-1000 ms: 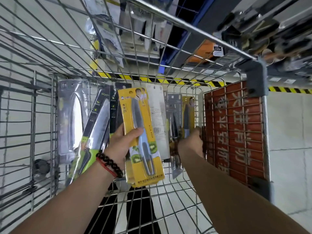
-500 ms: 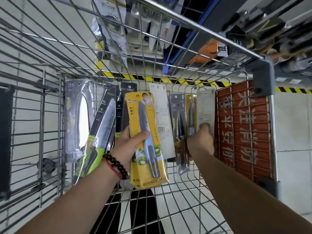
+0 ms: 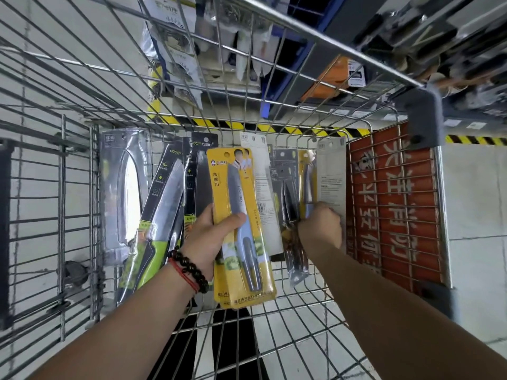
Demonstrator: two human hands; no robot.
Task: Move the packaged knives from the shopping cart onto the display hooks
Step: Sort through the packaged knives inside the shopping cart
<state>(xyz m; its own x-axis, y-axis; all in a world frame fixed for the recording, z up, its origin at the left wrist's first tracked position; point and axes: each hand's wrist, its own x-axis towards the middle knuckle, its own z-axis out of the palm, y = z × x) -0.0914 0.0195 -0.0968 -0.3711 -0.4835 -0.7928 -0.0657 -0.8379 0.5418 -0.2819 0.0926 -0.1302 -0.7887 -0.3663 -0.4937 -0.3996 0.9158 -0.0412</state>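
Inside the wire shopping cart (image 3: 274,67), the left hand (image 3: 208,239) grips yellow carded knife packs (image 3: 241,226); the right hand (image 3: 321,229) pinches a white-backed pack (image 3: 332,174). Next, I think, lifting toward hooks.

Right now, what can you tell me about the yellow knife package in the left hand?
The yellow knife package is a long yellow card under a clear blister, with a round hang hole at the top, printed characters, a picture of people, and green fruit images lower down. Inside lies a knife, grey blade pointing up, pale blue and grey handle below. It stands nearly upright inside the shopping cart. The left hand grips its middle, thumb across the front. A second yellow edge shows just behind it.
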